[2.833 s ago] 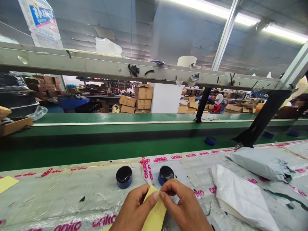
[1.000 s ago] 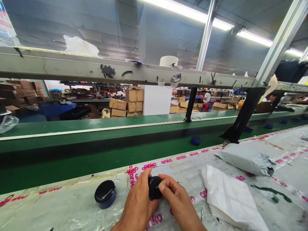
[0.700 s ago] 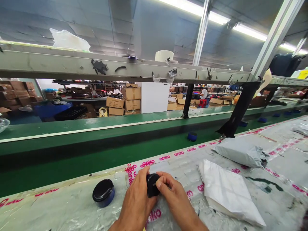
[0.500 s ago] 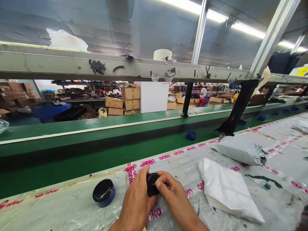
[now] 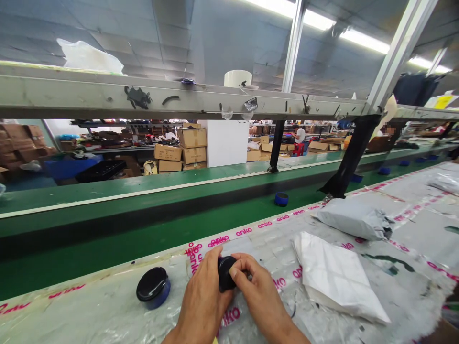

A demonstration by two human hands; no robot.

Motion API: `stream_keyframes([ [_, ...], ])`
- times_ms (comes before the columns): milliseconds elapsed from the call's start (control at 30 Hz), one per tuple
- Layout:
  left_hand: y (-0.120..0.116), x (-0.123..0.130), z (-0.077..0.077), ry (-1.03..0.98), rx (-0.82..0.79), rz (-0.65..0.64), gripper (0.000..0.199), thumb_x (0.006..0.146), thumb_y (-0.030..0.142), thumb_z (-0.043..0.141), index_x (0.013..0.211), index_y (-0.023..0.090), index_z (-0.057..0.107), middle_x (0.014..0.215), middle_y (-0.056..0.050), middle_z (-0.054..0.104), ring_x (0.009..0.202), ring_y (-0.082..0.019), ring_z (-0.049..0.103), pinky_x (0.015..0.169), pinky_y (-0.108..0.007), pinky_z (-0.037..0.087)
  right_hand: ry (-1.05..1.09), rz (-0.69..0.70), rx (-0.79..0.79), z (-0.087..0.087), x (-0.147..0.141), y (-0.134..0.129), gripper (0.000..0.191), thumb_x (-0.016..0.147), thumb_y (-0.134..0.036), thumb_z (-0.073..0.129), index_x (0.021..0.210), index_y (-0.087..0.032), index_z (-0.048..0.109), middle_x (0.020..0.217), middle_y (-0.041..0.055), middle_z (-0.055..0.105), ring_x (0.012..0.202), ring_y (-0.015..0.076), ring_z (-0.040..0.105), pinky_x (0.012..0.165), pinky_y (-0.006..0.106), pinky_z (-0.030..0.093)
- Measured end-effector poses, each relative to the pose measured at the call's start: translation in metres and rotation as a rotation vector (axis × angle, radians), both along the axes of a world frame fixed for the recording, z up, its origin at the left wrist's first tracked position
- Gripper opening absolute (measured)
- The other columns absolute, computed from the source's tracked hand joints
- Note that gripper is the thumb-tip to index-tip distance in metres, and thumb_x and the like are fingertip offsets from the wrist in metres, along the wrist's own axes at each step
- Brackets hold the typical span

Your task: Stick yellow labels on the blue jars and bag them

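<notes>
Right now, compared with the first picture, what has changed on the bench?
The left hand and right hand have let go of the yellow paper and taken hold of the right-hand black-topped pot, raising it off the bench. The other pot, white sheet and grey bag stayed put.

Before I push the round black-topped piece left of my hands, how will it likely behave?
The round piece looks squat and flat on the bench, so it should slide rather than tip. Its glossy black top may feel slippery.
</notes>
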State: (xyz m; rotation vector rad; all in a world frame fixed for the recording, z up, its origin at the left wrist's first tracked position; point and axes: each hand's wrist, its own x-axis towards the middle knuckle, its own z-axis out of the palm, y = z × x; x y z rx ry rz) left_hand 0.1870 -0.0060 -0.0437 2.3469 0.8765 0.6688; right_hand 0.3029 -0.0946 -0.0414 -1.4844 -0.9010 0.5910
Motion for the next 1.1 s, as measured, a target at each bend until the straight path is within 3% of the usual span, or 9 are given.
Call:
stream_keyframes([
  [567,-0.0025,0.0000,0.0071,0.053,-0.029,0.004,0.063,0.081,0.017,0.061,0.142,0.022,0.044,0.133,-0.012,0.064,0.121,-0.030,0.064,0.100,-0.046,0.052,-0.055,-0.050,0.008,0.0000,-0.0037,0.0000,0.020,0.090,-0.034,0.051,0.076,-0.022,0.059,0.117,0.0072,0.066,0.094,0.0229,0.062,0.082,0.034,0.043],
  [1100,-0.0015,0.0006,0.0080,0.047,0.009,-0.007,0.065,0.079,0.011,0.064,0.141,0.019,0.046,0.136,-0.013,0.063,0.123,-0.030,0.063,0.102,-0.046,0.052,-0.139,-0.071,0.006,-0.0018,-0.0051,-0.0010,0.017,0.091,-0.028,0.049,0.078,-0.023,0.057,0.113,0.0063,0.066,0.099,0.0230,0.061,0.082,0.034,0.042],
])
